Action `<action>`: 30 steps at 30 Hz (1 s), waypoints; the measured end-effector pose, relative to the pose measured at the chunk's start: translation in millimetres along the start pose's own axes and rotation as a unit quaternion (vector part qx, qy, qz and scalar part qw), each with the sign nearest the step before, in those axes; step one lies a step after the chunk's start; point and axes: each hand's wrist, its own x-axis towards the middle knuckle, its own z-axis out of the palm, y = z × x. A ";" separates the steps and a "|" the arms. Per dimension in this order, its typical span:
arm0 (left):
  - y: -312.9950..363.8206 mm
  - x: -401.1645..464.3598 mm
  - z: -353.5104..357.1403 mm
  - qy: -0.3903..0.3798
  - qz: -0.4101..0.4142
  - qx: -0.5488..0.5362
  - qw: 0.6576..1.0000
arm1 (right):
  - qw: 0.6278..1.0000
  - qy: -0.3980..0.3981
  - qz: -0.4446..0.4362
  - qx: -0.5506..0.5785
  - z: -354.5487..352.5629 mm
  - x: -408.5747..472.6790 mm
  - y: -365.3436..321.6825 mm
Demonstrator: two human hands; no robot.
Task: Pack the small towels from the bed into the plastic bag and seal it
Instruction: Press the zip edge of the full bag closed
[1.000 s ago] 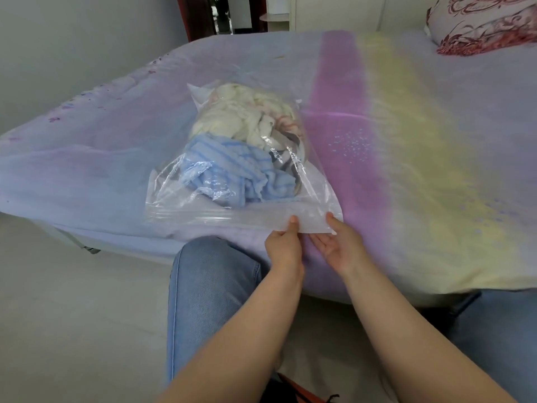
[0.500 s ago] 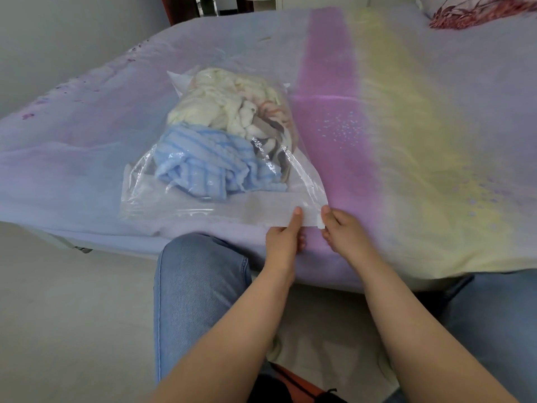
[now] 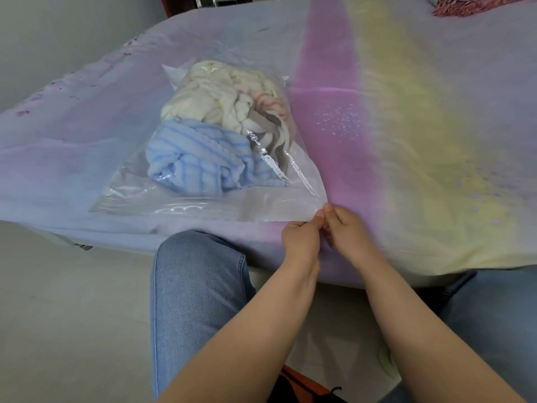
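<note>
The plastic bag [image 3: 203, 196] lay on the bed [image 3: 436, 141] with the towels [image 3: 209, 135] inside. At the bag's near right corner, the left hand [image 3: 300, 238] and right hand [image 3: 347, 232] pinched its edge, touching.

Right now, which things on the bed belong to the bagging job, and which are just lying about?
Job:
- plastic bag, lying on the bed
- blue towel and cream towel inside it
- left hand and right hand, both pinching the bag's near right corner

Lying about:
- red patterned fabric at the far right corner
</note>
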 end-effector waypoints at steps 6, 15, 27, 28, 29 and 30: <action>3.4 0.4 -0.2 0.009 -0.042 -0.062 0.997 | 0.997 0.042 -0.032 -0.054 3.0 -5.3 -1.6; 18.7 13.3 -34.0 0.032 -0.038 -0.114 0.992 | 1.000 0.014 0.008 -0.002 -1.0 -1.4 -5.8; 15.7 22.2 -49.6 0.024 -0.024 -0.092 0.995 | 0.968 -0.002 0.134 0.212 35.6 -20.1 -29.1; 14.0 21.2 -47.4 0.018 -0.024 -0.086 0.996 | 0.975 0.009 0.116 0.192 43.4 -21.6 -31.9; 12.6 20.1 -45.6 0.015 -0.022 -0.081 0.996 | 0.980 0.030 0.094 0.171 49.5 -22.5 -34.5; 11.9 18.8 -44.5 0.017 -0.021 -0.079 0.996 | 0.985 0.043 0.080 0.149 53.2 -21.9 -35.2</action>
